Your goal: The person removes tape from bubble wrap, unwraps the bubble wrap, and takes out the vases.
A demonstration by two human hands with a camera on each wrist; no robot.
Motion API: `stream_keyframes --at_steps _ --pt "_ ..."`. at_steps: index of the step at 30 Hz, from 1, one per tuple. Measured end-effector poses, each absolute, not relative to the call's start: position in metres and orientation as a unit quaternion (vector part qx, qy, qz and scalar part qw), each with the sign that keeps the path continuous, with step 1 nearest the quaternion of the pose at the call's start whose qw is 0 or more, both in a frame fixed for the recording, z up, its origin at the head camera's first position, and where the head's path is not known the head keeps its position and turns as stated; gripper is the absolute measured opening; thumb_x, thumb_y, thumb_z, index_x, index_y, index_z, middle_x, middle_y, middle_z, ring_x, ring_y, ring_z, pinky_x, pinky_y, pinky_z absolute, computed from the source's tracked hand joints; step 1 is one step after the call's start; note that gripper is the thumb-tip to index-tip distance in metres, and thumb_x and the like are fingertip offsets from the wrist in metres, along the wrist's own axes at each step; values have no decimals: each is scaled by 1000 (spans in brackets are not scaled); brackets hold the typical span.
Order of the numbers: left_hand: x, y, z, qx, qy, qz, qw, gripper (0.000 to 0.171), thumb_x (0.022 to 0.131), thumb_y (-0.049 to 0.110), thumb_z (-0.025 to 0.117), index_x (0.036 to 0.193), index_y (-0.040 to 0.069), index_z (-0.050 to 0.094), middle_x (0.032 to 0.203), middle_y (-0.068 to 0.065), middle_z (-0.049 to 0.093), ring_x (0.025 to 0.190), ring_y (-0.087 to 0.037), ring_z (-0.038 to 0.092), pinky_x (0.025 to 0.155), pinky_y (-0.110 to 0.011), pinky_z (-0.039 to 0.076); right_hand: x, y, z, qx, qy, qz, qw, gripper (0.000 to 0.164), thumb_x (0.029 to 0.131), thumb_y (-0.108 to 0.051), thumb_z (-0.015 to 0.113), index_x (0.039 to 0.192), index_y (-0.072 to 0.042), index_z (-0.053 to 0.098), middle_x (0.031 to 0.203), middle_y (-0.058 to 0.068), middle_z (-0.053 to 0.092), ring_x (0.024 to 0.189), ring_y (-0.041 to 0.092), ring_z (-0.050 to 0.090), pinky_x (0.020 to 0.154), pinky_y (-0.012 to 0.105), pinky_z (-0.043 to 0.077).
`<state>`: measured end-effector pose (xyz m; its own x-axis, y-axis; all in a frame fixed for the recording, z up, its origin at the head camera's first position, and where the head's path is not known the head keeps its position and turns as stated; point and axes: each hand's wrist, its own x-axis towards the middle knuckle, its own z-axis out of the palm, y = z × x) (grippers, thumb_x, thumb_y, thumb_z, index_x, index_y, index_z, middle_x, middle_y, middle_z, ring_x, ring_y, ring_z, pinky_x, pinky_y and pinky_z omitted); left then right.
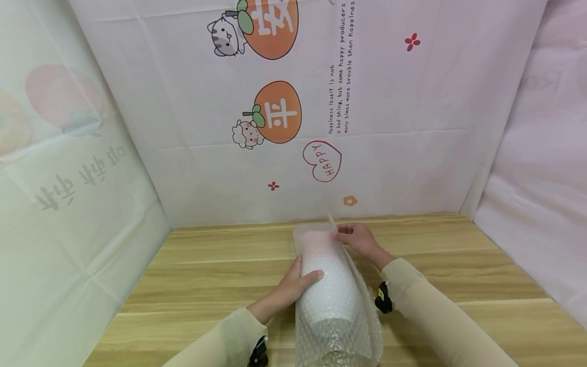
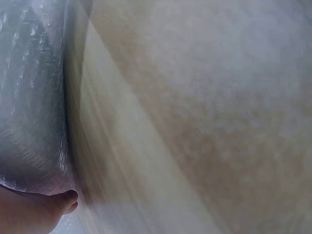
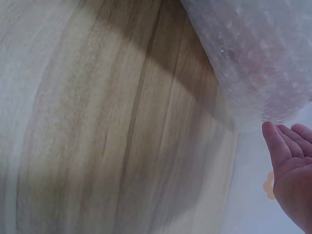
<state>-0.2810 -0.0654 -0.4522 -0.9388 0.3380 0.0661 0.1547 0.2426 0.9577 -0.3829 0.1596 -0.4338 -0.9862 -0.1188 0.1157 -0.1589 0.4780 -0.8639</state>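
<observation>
A white, rounded, elongated object (image 1: 327,285) lies on the table, wrapped in clear bubble wrap (image 1: 337,331). What it is inside the wrap cannot be made out. My left hand (image 1: 290,286) grips its left side, thumb across the top. The left wrist view shows part of that hand (image 2: 36,209) against the wrap (image 2: 31,107). At the far right corner, my right hand (image 1: 362,240) pinches the edge of the bubble wrap, where a thin pale strip (image 1: 331,221) sticks up. In the right wrist view, the fingertips (image 3: 269,130) meet the wrap's end.
Under everything is a wood-grain table (image 1: 206,285). White printed cloth hangs behind it (image 1: 390,168), on the left (image 1: 82,214) and on the right (image 1: 541,204). Loose bubble wrap spreads at the object's right side and near end. Black devices sit at both wrists.
</observation>
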Motion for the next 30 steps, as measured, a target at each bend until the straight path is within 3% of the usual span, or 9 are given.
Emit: stream_keyframes --at_steps 18,30 --pt "-283 -66 -454 168 781 597 72 87 91 39 60 152 -2 14 150 -24 30 133 -36 33 106 -54 30 -377 158 -433 101 -872 477 50 35 93 -19 65 119 4 66 111 17 67 99 27 63 78 36 54" --pt "-282 -66 -453 164 784 595 75 89 91 41 60 153 -3 13 153 -24 25 137 -36 28 108 -53 26 -379 159 -436 108 -869 478 63 33 94 -18 62 118 5 66 112 19 67 99 28 63 78 37 54"
